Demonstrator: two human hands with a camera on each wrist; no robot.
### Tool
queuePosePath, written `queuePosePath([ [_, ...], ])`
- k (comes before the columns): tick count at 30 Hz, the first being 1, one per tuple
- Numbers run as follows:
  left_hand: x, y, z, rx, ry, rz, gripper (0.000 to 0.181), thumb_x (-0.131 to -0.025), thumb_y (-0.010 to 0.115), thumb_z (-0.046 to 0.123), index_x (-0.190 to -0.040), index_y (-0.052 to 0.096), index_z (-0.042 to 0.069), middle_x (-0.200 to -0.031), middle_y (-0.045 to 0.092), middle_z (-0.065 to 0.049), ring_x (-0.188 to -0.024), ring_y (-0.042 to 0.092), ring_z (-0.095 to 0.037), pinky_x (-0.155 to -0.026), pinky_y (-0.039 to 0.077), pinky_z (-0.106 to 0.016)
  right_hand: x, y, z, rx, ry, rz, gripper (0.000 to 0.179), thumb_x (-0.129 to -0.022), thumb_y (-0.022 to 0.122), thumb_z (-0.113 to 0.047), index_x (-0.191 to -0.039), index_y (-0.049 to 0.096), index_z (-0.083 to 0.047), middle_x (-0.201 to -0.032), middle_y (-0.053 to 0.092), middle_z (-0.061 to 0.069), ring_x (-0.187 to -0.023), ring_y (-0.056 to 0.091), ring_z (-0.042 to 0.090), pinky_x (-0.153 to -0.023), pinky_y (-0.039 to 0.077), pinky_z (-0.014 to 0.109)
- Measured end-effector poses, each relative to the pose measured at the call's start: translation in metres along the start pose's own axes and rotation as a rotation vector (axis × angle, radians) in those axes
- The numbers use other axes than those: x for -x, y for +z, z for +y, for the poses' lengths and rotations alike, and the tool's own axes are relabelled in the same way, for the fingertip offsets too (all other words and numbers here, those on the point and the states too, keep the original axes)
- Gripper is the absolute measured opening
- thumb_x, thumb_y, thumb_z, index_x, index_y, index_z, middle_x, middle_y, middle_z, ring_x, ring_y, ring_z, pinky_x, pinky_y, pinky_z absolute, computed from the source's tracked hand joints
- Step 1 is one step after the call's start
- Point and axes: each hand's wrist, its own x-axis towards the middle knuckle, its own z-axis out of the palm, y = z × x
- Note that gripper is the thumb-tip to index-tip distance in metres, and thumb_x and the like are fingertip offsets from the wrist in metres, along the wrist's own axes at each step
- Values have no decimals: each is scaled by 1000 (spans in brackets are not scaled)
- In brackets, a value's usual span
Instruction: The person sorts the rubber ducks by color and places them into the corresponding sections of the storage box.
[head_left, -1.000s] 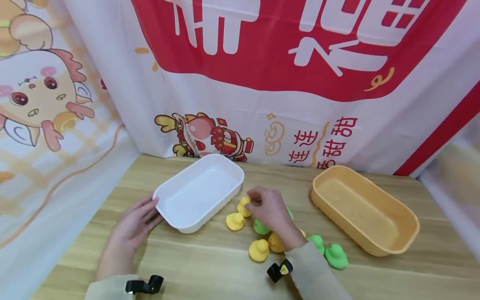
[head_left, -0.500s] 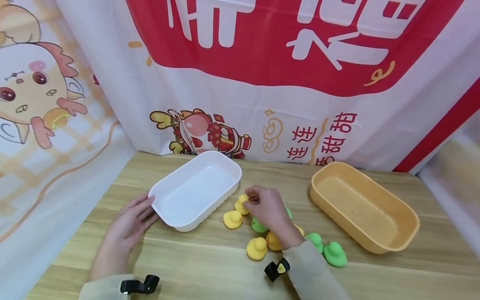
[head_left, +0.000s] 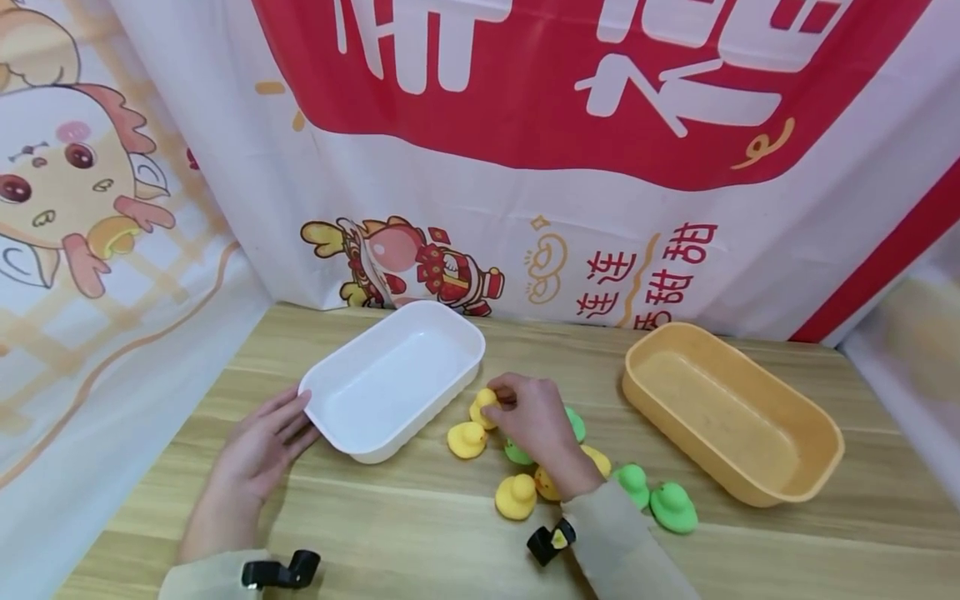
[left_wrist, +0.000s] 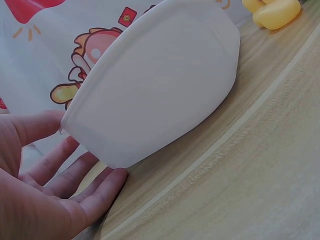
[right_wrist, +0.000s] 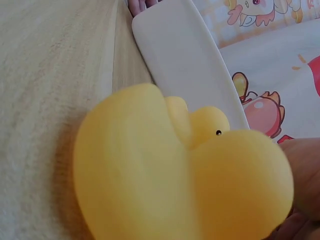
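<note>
A white plastic basin [head_left: 397, 379] stands on the table at the left. My left hand [head_left: 258, 446] rests against its near-left end; in the left wrist view the thumb touches the rim while the loosely extended fingers [left_wrist: 102, 195] lie along the end wall. Right of the basin, my right hand [head_left: 536, 417] pinches a yellow rubber duck [head_left: 483, 408] between thumb and fingers. Another yellow duck [head_left: 467, 440] sits just in front of it. In the right wrist view a closer yellow duck [right_wrist: 135, 165] covers most of the work, and part of the hand [right_wrist: 305, 185] shows at the edge.
Under and around the right forearm lie more ducks, among them a yellow one [head_left: 516, 497] and two green ones [head_left: 672, 507] farther right. An orange-tan basin [head_left: 735, 417] stands at the right. A printed cloth [head_left: 465, 200] hangs behind the wooden table [head_left: 390, 533].
The head view has shifted slightly. Both hands, the duck at my right fingers and the white basin stay in nearly the same places.
</note>
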Motion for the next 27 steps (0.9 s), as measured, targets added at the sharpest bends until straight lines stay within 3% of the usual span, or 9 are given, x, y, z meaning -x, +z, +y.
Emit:
queuePosePath([
  [7,-1,3,2,15,-5,-6,57,-107,70,29,-159,47,21,-115,72,23,-115,68,1,-100,60,-23,5,-6,-3,12,8,61,26,-92,87,-16,-117,80,-10,-107,83,5,-95,77,18,-86,67,36],
  [20,-2,4,0,-4,-28,22,62,-107,69,31,-162,42,20,-115,70,23,-118,66,0,-102,59,-23,3,-18,-1,-141,40,141,29,-91,89,-20,-117,81,-11,-105,84,4,-100,79,21,-90,67,39],
  [27,-1,1,1,9,-22,20,63,-107,69,30,-162,41,19,-115,70,23,-117,66,1,-102,60,-23,-1,-25,-14,-184,31,132,29,-90,90,-23,-116,81,-13,-105,84,3,-100,79,21,-89,67,39],
])
